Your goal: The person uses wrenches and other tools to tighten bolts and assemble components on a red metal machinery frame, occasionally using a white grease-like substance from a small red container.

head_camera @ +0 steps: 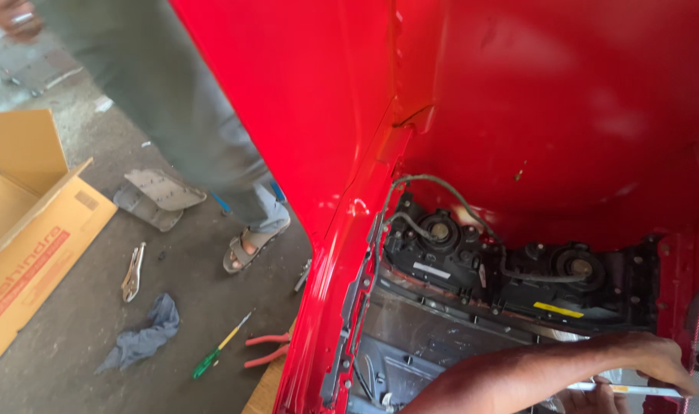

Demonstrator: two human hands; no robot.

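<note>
While the right hand [656,360] reaches, fingers [675,376] overlie a white rod [633,390].

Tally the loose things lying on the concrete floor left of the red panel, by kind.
Locking pliers: 1
Red-handled pliers: 1
Green-and-yellow screwdriver: 1
Grey rag: 1
Cardboard box: 1
Grey metal plate: 1
Total: 6
</note>
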